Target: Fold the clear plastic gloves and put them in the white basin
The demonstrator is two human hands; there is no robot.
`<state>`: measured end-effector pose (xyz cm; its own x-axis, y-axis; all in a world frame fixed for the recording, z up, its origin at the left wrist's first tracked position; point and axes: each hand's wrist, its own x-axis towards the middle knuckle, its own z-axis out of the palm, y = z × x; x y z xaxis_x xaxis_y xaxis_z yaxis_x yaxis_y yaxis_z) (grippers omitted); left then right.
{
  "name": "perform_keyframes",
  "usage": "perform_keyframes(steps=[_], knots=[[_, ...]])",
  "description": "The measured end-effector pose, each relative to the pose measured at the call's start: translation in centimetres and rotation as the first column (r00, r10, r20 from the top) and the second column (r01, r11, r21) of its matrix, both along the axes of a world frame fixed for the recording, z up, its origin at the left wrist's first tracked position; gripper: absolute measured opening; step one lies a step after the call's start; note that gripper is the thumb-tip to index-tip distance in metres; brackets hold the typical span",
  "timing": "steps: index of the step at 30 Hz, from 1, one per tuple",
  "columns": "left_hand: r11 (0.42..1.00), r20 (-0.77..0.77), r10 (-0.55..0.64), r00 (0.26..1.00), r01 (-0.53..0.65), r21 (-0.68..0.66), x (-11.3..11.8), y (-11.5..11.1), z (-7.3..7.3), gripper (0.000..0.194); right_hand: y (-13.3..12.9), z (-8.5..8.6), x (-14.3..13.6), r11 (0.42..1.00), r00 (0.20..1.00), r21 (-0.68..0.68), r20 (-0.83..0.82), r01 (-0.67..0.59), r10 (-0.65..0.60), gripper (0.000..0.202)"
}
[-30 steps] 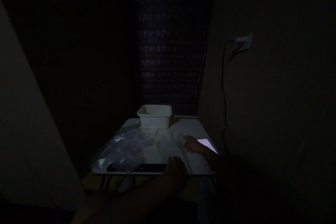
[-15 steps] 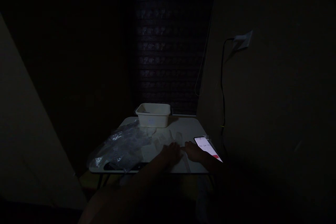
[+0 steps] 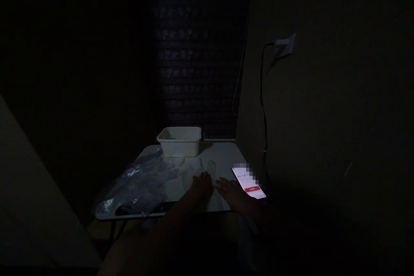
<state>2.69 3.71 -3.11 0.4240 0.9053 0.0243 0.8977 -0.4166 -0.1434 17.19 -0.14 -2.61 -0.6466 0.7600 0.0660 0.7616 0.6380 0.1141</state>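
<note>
In dim light, my left hand (image 3: 202, 182) lies on a strip of clear plastic film (image 3: 211, 167) on the white table (image 3: 223, 151), its fingers stretched forward. Just to the right, my right hand (image 3: 228, 188) rests low over the same film, fingers extended and slightly apart. Neither hand visibly grips anything. Left of my hands spreads a crumpled heap of clear plastic bags (image 3: 139, 181). A lit phone (image 3: 247, 183) showing a timer lies beside my right hand.
A white plastic tub (image 3: 181, 147) stands at the table's back edge. A black cable (image 3: 263, 95) hangs from a wall socket (image 3: 286, 46) on the right. Dark blinds (image 3: 194, 64) are behind the table, with a pull cord beside them.
My right hand's fingers have opened from a more closed pose, and its fingers now lie extended. My left hand's fingers stretch farther out. The whole view has shifted, so things appear farther left.
</note>
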Motion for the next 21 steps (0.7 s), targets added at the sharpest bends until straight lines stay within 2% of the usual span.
perform_keyframes(steps=[5, 8, 12, 16, 18, 21], knots=[[1.000, 0.006, -0.028, 1.000, 0.028, -0.001, -0.2, -0.1, 0.0, 0.047, -1.3, -0.7, 1.0, 0.997, 0.999, -0.076, -0.042, 0.014, -0.017, 0.042], [0.999, 0.005, -0.035, 0.999, 0.035, -0.003, -0.3, -0.1, -0.1, 0.047, -1.7, -1.0, 1.5, 0.992, 0.997, -0.124, -0.072, -0.031, 0.022, 0.040], [0.998, 0.032, -0.060, 0.998, 0.059, 0.019, -0.5, -0.4, 0.3, 0.048, -1.9, -0.6, 1.7, 0.984, 0.991, -0.163, -0.128, -0.072, 0.051, 0.033], [0.992, 0.076, -0.130, 0.989, 0.130, 0.007, -0.2, -0.7, 1.1, 0.045, -2.0, 0.2, 1.4, 0.973, 0.982, -0.211, -0.179, -0.093, 0.055, 0.042], [0.986, 0.071, -0.161, 0.984, 0.163, -0.034, 0.1, -0.7, 1.2, 0.042, -2.1, 0.3, 1.2, 0.952, 0.969, -0.288, -0.247, -0.100, 0.027, 0.040], [0.987, 0.059, -0.155, 0.986, 0.158, -0.043, 0.4, -0.7, 1.0, 0.042, -2.3, -0.1, 1.1, 0.908, 0.934, -0.412, -0.347, -0.075, -0.080, 0.030]])
